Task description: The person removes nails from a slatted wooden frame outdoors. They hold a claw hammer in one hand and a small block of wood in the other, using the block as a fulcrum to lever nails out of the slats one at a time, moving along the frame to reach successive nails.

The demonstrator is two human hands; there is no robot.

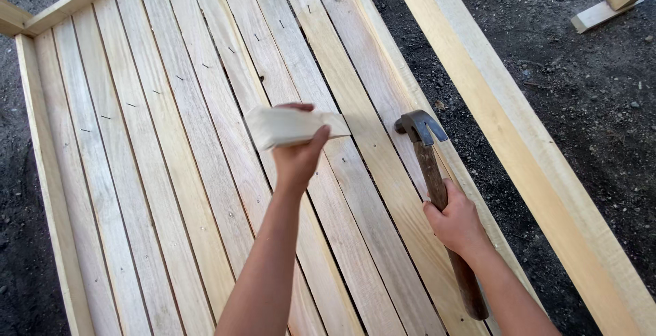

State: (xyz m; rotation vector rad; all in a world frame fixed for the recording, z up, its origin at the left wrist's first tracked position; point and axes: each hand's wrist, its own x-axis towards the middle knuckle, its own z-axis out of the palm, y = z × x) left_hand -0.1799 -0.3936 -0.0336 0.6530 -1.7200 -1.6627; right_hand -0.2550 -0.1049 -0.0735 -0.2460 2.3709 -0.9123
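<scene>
My left hand [298, 155] grips a small pale wooden block [290, 126] and holds it just above the slatted wooden panel [171, 172]. My right hand [459, 223] is wrapped around the wooden handle of a claw hammer [430, 165]. The hammer's metal head [418, 126] rests near the panel's right edge, a short way right of the block. Small nails stick up from several slats in a diagonal row at the upper left.
A long pale plank [519, 138] lies on the dark ground to the right of the panel. Wood offcuts [611, 5] sit at the top right. The panel's frame rail [51, 192] runs down the left side, with dark soil beyond it.
</scene>
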